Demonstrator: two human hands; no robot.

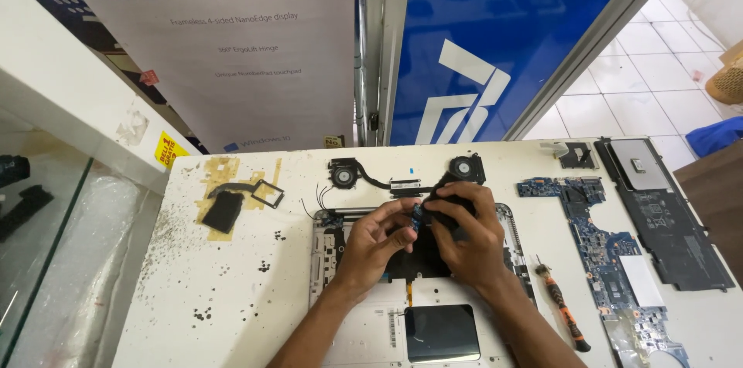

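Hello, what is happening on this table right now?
A person works over an opened laptop shell on a white table. The left hand and the right hand together hold a small dark part with a blue piece above it. A blue circuit board, a black battery, two fans and a black and orange screwdriver lie around.

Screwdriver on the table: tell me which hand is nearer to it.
Right. The right hand is over the laptop base, up and left of the screwdriver; the left hand lies farther left.
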